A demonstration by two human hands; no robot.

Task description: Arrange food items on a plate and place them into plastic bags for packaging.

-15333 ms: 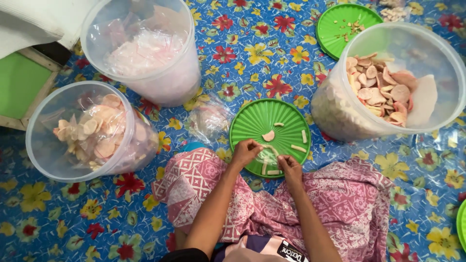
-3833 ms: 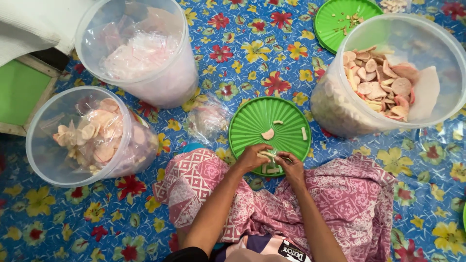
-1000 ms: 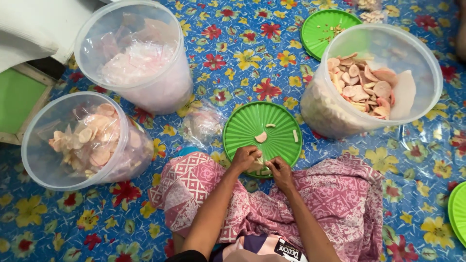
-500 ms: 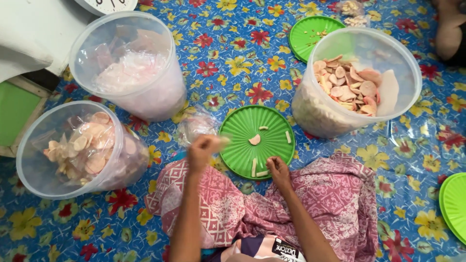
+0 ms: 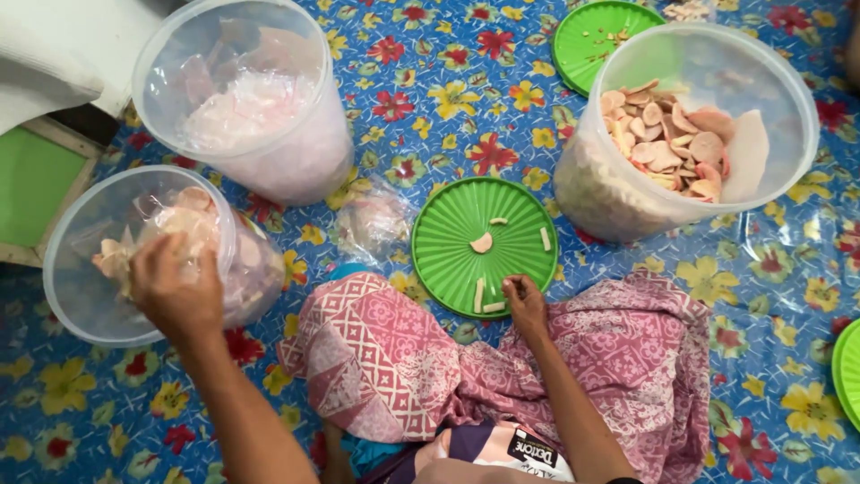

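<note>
A blue floral plastic sheet [image 5: 448, 99] covers the floor. The left hand [image 5: 175, 287], fingers curled, grip unclear, reaches into the clear plastic tub of crackers [image 5: 90, 296]; the right hand [image 5: 526, 303], loosely closed, rests on the round green ribbed lid [image 5: 448, 255].

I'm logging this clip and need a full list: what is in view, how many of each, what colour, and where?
clear tubs: three; one right with tan and pink chips, one top left with pale pink contents, one left lying tilted with chips.
green lid: one in the middle, holding a few pale chip pieces.
other green lids: one at the top, part of one at the right edge.
small clear bag: one, between the tubs.
floral sheet: one, blue, under everything.
patterned cloth: pink, over the lap.
left hand: at the mouth of the left tub.
right hand: on the middle lid's near edge.
</note>
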